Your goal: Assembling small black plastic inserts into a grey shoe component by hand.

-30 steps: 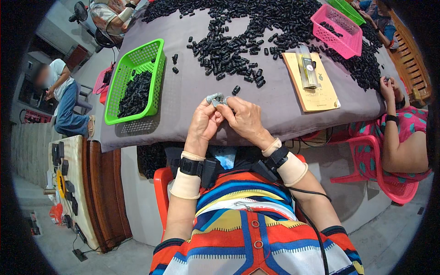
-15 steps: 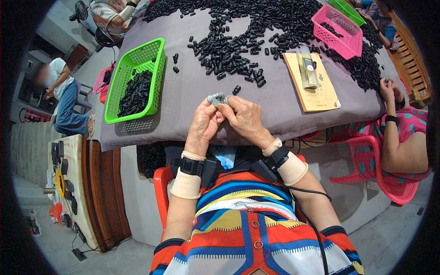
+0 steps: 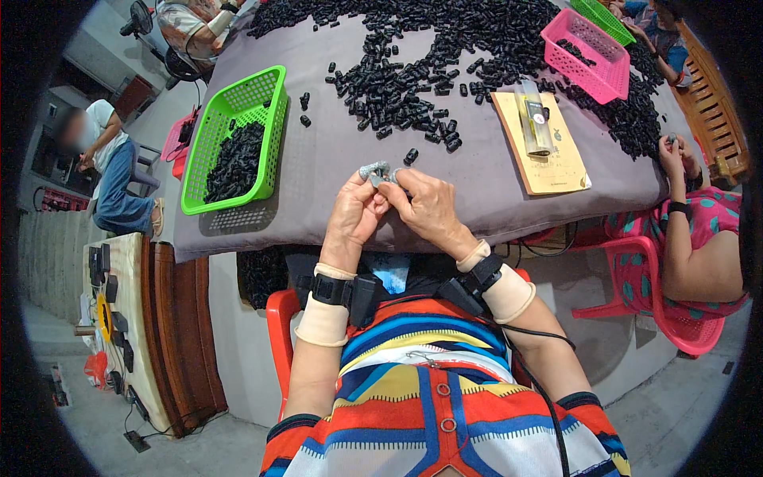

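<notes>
My left hand (image 3: 358, 208) and my right hand (image 3: 429, 205) meet above the near part of the cloth, fingertips pinched together. Grey coverings (image 3: 373, 169) show at the fingertips. Whatever lies between them is too small and too hidden to make out. One loose black cylindrical piece (image 3: 411, 156) sits just beyond my right fingers. Farther off, a wide pile of the same small black pieces (image 3: 413, 87) spreads over the table. To the left of my hands stands a green basket (image 3: 270, 147), partly filled with black pieces (image 3: 235, 163).
A grey cloth (image 3: 334, 159) covers the table. Right of my hands lie a yellowish notepad (image 3: 548, 171) and a clear-sleeved item (image 3: 534, 127). A pink basket (image 3: 608, 83) stands beyond. Another person's hands (image 3: 675, 155) work at the right edge. Cables hang from my wrist straps.
My fingers have shifted very slightly against each other, with the right hand turned a touch. Both hands stay in the same place, and the pieces and baskets have not moved.
</notes>
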Available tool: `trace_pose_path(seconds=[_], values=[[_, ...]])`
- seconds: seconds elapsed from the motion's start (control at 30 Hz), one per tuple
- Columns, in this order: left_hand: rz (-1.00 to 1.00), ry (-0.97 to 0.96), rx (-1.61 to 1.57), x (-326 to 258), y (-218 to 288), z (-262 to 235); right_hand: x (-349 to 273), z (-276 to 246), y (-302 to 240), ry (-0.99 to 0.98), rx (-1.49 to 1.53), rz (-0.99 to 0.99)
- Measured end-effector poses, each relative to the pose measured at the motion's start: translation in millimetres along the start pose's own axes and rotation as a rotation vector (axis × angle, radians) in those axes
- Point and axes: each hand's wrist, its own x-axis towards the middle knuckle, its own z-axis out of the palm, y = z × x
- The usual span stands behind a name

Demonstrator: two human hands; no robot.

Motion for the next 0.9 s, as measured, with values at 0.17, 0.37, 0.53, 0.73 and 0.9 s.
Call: trace_pose_path(seconds=[0.17,0.37,0.53,0.73,0.9], values=[[-0.002,0.005,-0.001,0.8,0.3,-1.2,-0.3,0.5,0.5,0.002,0.008,0.000],[-0.002,-0.024,0.004,1.7,0.9,-2.5,0.1,-0.9,-0.5,-0.010,0.005,0.000],[-0.019,0.033,0.033,-0.9,2.1,6.1,0.7,0.6,-1.3,0.000,-0.010,0.034],[-0.018,0.040,0.024,-0.8,1.9,2.0,-0.3,-4.7,0.5,-0.031,0.051,0.001],[-0.004,-0.051,-0.007,0.2,0.4,-5.1,-1.1,-5.2,-1.7,-0.006,0.055,-0.025]])
